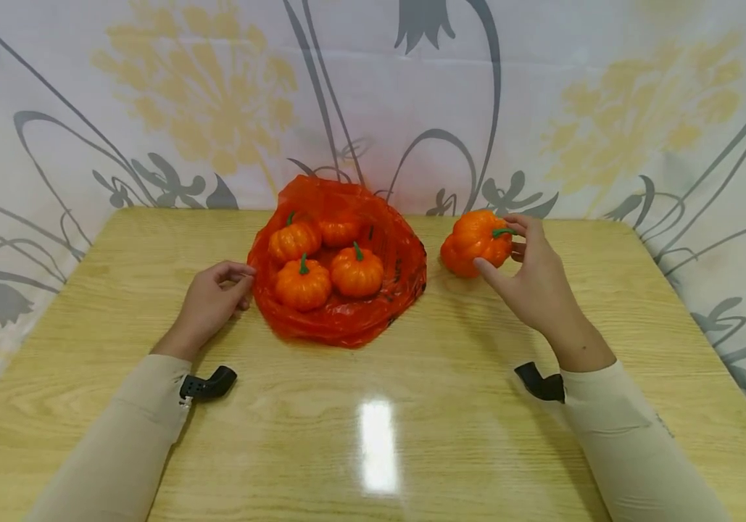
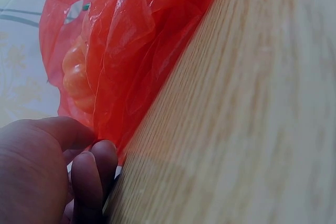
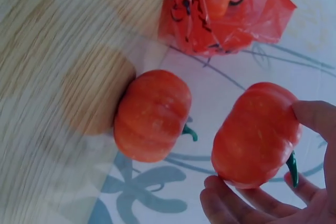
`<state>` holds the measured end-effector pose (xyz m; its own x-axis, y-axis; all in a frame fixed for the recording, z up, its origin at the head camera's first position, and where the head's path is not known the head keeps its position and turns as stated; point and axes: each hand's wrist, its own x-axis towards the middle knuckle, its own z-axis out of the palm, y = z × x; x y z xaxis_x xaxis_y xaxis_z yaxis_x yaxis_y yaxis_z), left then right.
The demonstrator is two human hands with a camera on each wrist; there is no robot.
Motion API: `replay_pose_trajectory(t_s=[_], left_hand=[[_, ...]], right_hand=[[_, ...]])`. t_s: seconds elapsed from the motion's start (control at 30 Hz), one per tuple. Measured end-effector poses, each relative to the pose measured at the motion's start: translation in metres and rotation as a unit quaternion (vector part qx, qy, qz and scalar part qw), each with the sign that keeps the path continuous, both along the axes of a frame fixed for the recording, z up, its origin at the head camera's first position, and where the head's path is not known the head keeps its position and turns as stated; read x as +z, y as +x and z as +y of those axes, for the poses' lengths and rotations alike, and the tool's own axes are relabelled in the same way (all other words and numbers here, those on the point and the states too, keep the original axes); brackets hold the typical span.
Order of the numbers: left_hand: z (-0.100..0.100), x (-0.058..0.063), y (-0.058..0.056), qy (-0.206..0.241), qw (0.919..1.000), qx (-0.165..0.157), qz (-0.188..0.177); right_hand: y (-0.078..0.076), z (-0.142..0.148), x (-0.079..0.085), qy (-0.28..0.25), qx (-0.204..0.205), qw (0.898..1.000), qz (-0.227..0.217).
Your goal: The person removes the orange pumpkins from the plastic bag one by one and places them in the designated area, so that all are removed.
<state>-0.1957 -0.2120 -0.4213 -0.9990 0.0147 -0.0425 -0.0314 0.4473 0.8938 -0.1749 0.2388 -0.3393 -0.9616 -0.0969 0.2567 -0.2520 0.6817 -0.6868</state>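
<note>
Fingers and thumb of the right hand [image 1: 538, 284] close round a ribbed pumpkin [image 3: 257, 135], right of centre in the head view. It is glossy, orange and squat, its green stem tilted toward the palm. A second pumpkin [image 3: 152, 116], just as smooth and lobed, rests on the wood-grained table [image 1: 294, 435]; the right wrist view shows a gap between the two. Left of centre, a thin, crinkled red plastic bag [image 1: 340, 330] lies gaping, four more pumpkins [image 1: 357, 272] grouped inside — all with green stems.

In the head view the second pumpkin is partly hidden behind the held one, and the rearmost in the bag is partly covered. Black print on the bag is too creased to read; both sleeves [image 1: 633, 435] run off the bottom edge.

The left hand [image 1: 206, 306] has its fingertips drawn together, pinching the bag's left rim. On the right, thumb and fingers stand well apart — spread by the pumpkin's width, gripping opposite sides.
</note>
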Motion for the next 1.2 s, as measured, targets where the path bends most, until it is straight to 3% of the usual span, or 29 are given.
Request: replay_pose_trajectory(t_s=[0.23, 0.57, 1.2], left_hand=[[0.002, 0.000, 0.000, -0.001, 1.0000, -0.002, 0.003], [0.001, -0.003, 0.001, -0.003, 1.0000, -0.004, 0.004], [0.001, 0.001, 0.001, -0.001, 1.0000, -0.003, 0.000]], right_hand=[[-0.007, 0.014, -0.001, -0.010, -0.040, 0.999, 0.013], [-0.015, 0.031, -0.009, -0.004, -0.091, 0.996, 0.000], [-0.026, 0.055, -0.022, 0.044, -0.100, 0.992, -0.063]])
